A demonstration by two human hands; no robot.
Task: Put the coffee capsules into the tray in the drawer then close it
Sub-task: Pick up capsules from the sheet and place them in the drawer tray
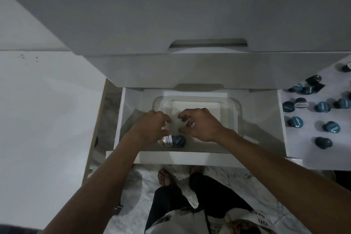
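A white drawer (262,138) stands pulled out below the counter. Inside it lies a clear plastic tray (233,108). Two coffee capsules (173,140), one showing a white label and one dark teal, lie at the tray's near left corner. My left hand (150,126) hovers over that corner with its fingers loosely curled and nothing in them. Beside it, my right hand (201,124) hangs over the tray's near middle, fingers also loosely curled and holding nothing. Several dark teal capsules (322,106) lie scattered on the white surface to the right of the drawer.
Closed white drawer fronts (190,24) rise above the open drawer. A white countertop (47,110) spreads to the left. Below the drawer front are a marble floor (144,186), my legs and feet.
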